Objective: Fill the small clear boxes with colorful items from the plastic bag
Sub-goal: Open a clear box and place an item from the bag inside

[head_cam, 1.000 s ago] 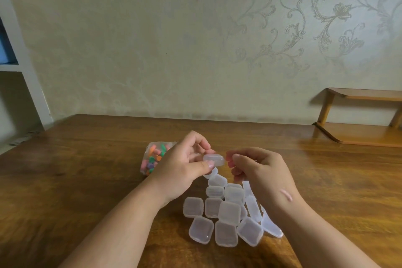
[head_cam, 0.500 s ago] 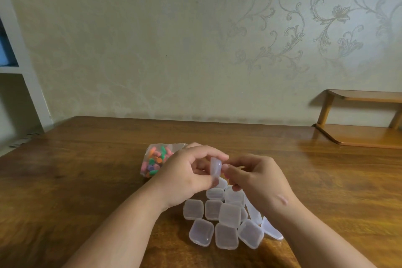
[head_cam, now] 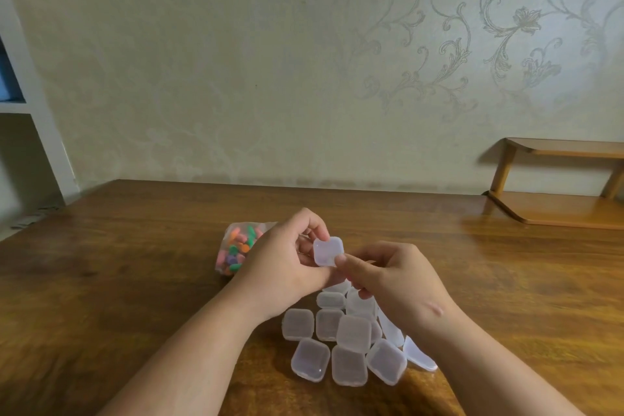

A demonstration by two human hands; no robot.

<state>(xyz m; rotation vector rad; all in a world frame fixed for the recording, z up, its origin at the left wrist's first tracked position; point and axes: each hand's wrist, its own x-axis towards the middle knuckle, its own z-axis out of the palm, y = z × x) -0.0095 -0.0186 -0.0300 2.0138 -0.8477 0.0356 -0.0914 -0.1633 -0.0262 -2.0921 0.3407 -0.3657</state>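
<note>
Both left hand [head_cam: 280, 267] & right hand [head_cam: 395, 280] pinch sq. rounded-corner translucent box [head_cam: 327, 250]; more boxes [head_cam: 351, 331] on glossy wood table [head_cam: 135, 280].

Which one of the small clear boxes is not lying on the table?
The box pinched between the left hand and right hand, above the pile; all others lie on the table.

Open wood of the table [head_cam: 118, 280] stretches left of the left hand [head_cam: 287, 263], right of the right hand [head_cam: 395, 280], and back to the wall [head_cam: 236, 78]. The plastic bag [head_cam: 236, 250] lies just behind the left hand, screened from the near side. A pile of small clear boxes [head_cam: 353, 331] crowds the table beneath both wrists. A wooden shelf [head_cam: 557, 209] occupies the far right edge.
</note>
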